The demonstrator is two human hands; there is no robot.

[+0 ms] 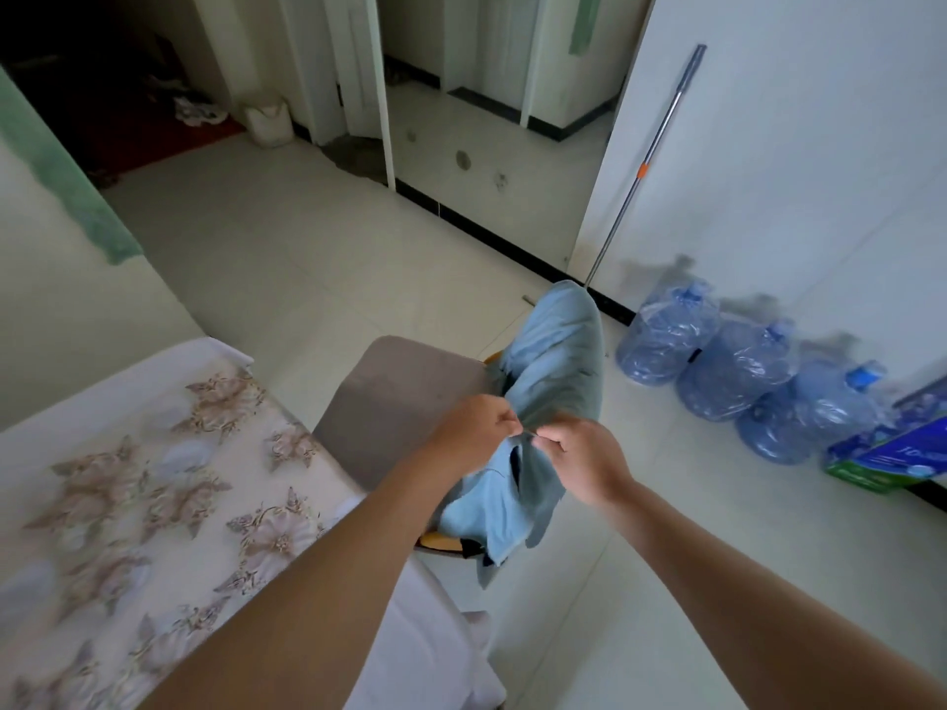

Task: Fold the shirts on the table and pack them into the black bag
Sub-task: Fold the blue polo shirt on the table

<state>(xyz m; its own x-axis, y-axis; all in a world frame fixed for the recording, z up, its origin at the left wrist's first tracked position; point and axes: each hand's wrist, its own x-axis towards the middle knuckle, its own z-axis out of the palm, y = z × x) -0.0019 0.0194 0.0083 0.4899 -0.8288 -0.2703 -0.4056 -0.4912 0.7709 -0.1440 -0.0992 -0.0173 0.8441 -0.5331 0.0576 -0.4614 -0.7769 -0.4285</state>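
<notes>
Head view: light blue shirt [556, 351] in middle of frame, by the grey chair [399, 397], long way running bottom to top, tipped a bit right. Left hand [471, 433] and right hand [584, 461] side by side, each pinching the cloth.

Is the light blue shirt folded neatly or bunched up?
Bunched up: the left hand and right hand pinch the shirt, which hangs crumpled and uneven.
</notes>
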